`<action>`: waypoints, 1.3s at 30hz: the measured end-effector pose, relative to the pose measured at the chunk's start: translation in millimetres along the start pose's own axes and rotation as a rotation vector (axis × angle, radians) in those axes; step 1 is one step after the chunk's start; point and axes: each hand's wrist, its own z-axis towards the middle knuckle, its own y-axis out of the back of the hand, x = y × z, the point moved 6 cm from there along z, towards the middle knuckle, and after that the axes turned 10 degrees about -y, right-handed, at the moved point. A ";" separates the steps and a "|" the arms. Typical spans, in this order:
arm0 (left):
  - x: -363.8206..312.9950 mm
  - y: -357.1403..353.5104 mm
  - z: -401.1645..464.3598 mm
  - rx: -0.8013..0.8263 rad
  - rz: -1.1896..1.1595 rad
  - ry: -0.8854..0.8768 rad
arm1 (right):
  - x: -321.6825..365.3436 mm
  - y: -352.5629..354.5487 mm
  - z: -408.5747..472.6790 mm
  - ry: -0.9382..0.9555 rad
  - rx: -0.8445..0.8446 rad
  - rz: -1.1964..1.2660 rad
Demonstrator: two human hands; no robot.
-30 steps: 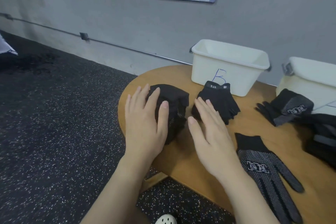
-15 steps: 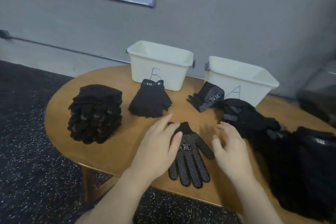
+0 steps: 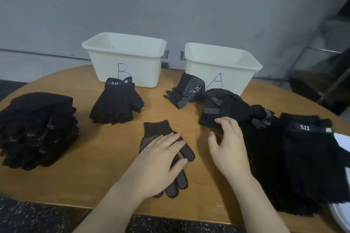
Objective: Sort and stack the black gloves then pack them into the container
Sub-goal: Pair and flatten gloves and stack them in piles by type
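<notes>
Left hand (image 3: 161, 159) flat with fingers straight on dotted glove (image 3: 186, 154) at lower centre, right hand (image 3: 229, 145) loosely open, fingertips touching glove pile (image 3: 233, 108) at centre right, holding nothing

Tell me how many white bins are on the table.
2. Bin B stands at the back left of the table; bin A stands to its right, with black gloves piled against its front. None seems hidden.

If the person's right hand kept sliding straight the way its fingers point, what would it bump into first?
Most likely the loose heap of dotted gloves just ahead: the right hand points up and away, its fingertips already at the heap's near edge. Beyond that stands bin A. Depth is hard to judge.
</notes>
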 end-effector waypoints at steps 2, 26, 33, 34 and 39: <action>2.0 -2.8 1.0 0.000 -0.004 -0.020 | 0.6 -4.1 8.2 -0.007 -0.022 0.052; 22.8 -2.5 -13.4 -0.024 -0.066 0.016 | -36.1 -10.2 41.1 -0.260 -0.175 0.225; 25.4 -3.1 -13.4 -0.034 -0.064 0.028 | -14.7 -16.3 28.1 -0.079 0.032 0.305; 26.5 -4.2 -13.4 -0.032 -0.066 0.031 | -9.7 -18.9 24.0 -0.048 0.074 0.279; 25.1 -2.4 -15.0 -0.067 -0.076 0.017 | 10.9 -25.3 3.2 0.056 0.180 0.214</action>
